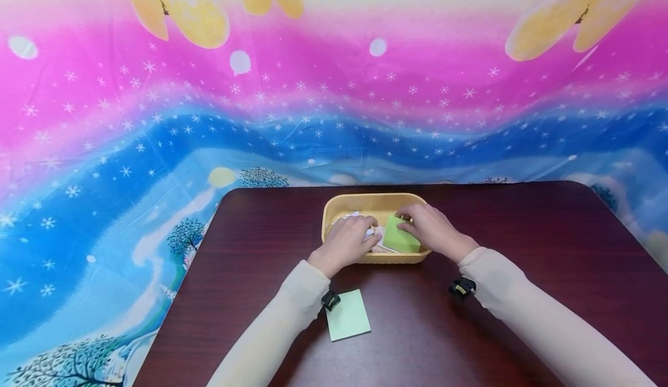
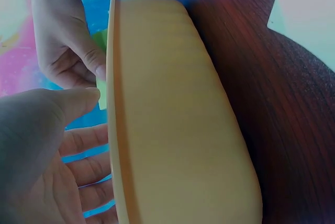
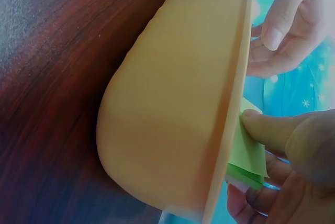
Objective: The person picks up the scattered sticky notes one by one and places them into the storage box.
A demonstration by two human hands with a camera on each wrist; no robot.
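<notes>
A yellow plastic basket [image 1: 376, 201] stands near the table's far edge. At its right end my right hand [image 1: 430, 230] pinches a bright green sticky note pad [image 1: 399, 237], thumb on one face and fingers behind. The same pad [image 3: 250, 148] shows just past the rim in the right wrist view. My left hand [image 1: 347, 241] reaches over the basket's left part, fingers spread and loosely bent, with nothing seen between them. In the left wrist view the basket wall [image 2: 172, 103] hides its fingertips. White and pale paper items [image 1: 378, 241] lie inside the basket, partly covered by the hands.
A pale green sticky note pad [image 1: 351, 320] lies on the dark wooden table [image 1: 261, 271], nearer than the basket and beside the left wrist. Behind the table hangs a colourful snow-scene cloth [image 1: 334, 102].
</notes>
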